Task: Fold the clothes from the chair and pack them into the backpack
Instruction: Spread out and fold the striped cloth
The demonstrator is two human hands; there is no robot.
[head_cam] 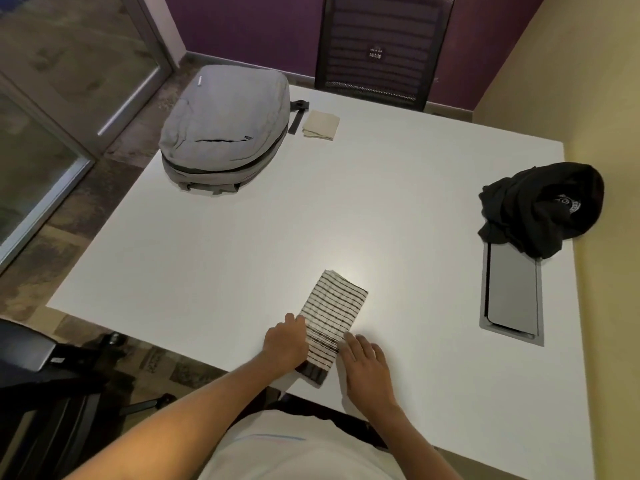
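Striped cloth [331,322]: it lies in a narrow folded strip near your edge of the bench [242,237], angled away from you, so both hands reach it without leaning.
Left hand [285,344]: flat against the strip's left edge, fingers loosely curled; its grip is released, pinning rather than pinching.
Right hand [365,363]: palm down just beside the right edge, fingertips at the cloth; grip released too, likely squaring the fold.
Beige cloth [321,124]: already folded, parked beside the backpack [225,128] ready for packing.
Backpack: lies flat at the far left corner and looks zipped, well apart from your work.
Black garment [540,209]: crumpled at the right edge, not yet folded.
Stage: I judge you partway through folding; nothing visibly packed.
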